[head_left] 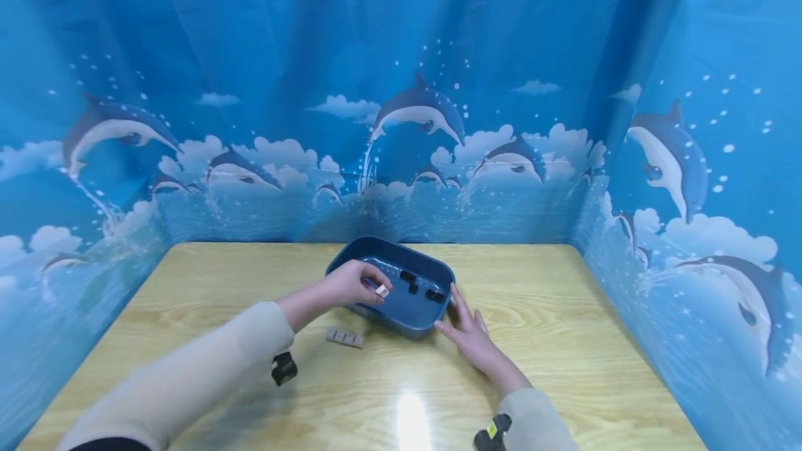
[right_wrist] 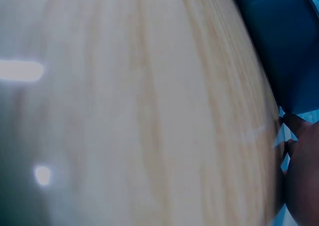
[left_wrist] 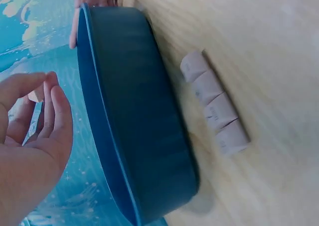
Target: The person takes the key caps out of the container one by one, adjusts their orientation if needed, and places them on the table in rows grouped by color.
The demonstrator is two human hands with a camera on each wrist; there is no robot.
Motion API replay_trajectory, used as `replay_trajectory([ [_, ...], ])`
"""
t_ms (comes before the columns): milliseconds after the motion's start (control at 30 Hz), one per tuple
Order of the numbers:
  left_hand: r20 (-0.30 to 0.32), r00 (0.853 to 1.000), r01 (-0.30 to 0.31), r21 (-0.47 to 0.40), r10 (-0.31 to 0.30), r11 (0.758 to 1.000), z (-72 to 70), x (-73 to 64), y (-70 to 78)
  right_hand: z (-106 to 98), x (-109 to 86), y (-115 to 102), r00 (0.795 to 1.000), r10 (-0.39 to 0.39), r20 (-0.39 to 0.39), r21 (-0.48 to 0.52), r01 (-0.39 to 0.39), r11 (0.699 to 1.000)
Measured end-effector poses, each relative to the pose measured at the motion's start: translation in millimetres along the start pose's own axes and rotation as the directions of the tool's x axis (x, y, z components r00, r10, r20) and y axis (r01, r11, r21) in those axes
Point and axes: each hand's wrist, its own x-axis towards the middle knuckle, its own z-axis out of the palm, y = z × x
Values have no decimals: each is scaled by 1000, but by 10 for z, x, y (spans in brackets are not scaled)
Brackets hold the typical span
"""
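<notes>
A blue oval-cornered bin (head_left: 401,322) stands on the table. Over its left part, my left hand (head_left: 354,282) pinches a small pale cube (head_left: 382,291) between thumb and fingers. The same cube (left_wrist: 36,94) is partly hidden by fingers in the left wrist view. My right hand (head_left: 468,337) touches the bin's right end with its fingers spread along the rim. Several black pieces (head_left: 434,295) lie on the bin's floor. In front of the bin is a short row of pale cubes (head_left: 344,337), with faint markings, also seen as touching cubes (left_wrist: 214,102) in the left wrist view.
The light wood table (head_left: 539,339) carries the bin and the cube row. A blue curtain (head_left: 263,75) printed with dolphins encloses the back and sides. Bright light reflects off the front of the tabletop (right_wrist: 149,136).
</notes>
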Motion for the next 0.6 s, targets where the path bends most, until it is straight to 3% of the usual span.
replay_trajectory([
  [167, -30, 1000, -7, -99, 4, 995, -22, -190, -137, -3, -7, 0, 1000, -8, 2, -9, 8, 1000],
  [300, -66, 998, -22, -106, 15, 994, -52, -317, -218, -12, -12, -7, 1000, -11, -7, -10, 11, 1000],
  [433, -120, 993, -9, -50, 3, 999, -85, -444, -321, -14, -8, -11, 1000, -15, -1, -17, 15, 1000],
  [600, -165, 984, -63, 33, 68, 997, -132, -596, -501, -8, 3, -6, 999, -33, 5, -21, 33, 999],
])
